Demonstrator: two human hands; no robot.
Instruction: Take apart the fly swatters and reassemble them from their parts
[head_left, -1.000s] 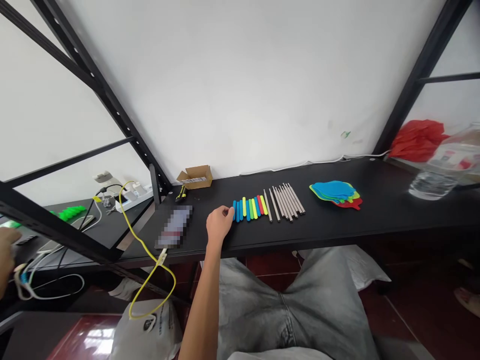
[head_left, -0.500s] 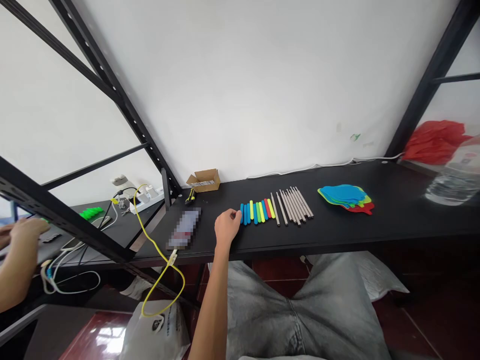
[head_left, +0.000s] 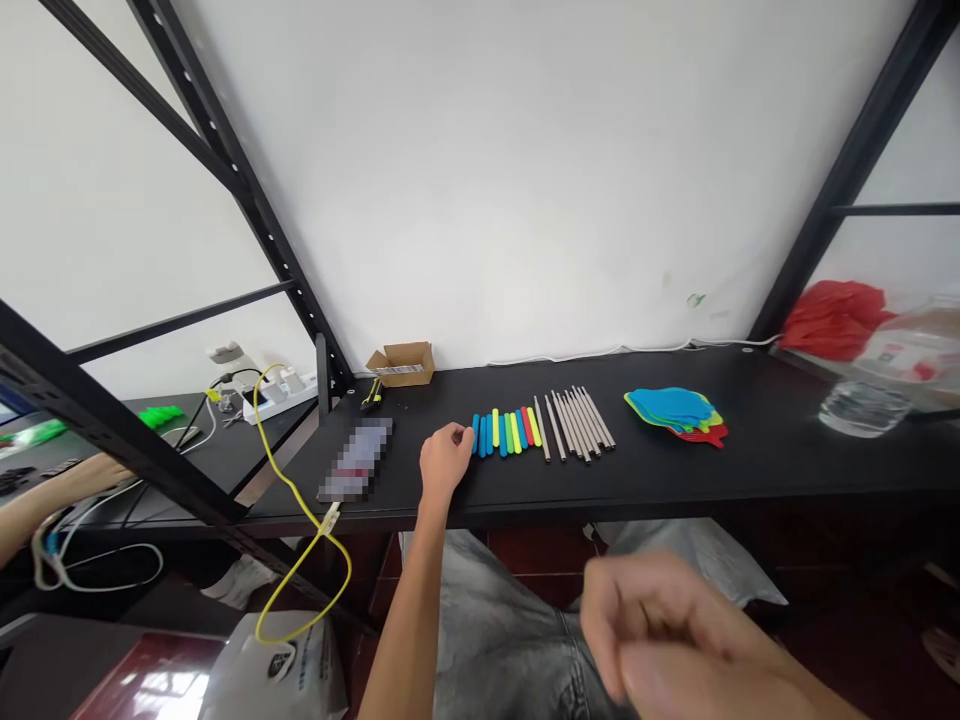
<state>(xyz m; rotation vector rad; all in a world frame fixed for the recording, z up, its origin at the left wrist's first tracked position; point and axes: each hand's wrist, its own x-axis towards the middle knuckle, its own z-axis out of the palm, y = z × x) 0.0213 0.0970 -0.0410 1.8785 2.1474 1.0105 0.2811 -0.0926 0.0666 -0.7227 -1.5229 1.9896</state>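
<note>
My left hand [head_left: 444, 460] rests on the black table with its fingers curled, at the left end of a row of coloured sticks. Its fingertips are up against the leftmost blue stick [head_left: 475, 434]; whether they pinch anything is hidden. The row holds several short, round-ended sticks in blue, yellow, green and red, such as a yellow stick [head_left: 496, 428]. Right of them lie several thin grey metal rods [head_left: 577, 425]. In the foreground, over my lap, my right hand [head_left: 667, 625] is blurred, with fingers curled round a hollow and nothing visible in them.
Blue, yellow-green and red flat shapes [head_left: 671, 405] lie stacked at the right. A phone [head_left: 358, 460] with a yellow cable [head_left: 289, 475], a small cardboard box [head_left: 405, 366] and a yellow-black cutter [head_left: 372, 395] are at the left. Another person's arm [head_left: 67, 490] reaches over the neighbouring table.
My right hand has come into view at the lower right. My left hand stays at the end of the stick row. The view has shifted slightly, and the other person's arm has moved.
</note>
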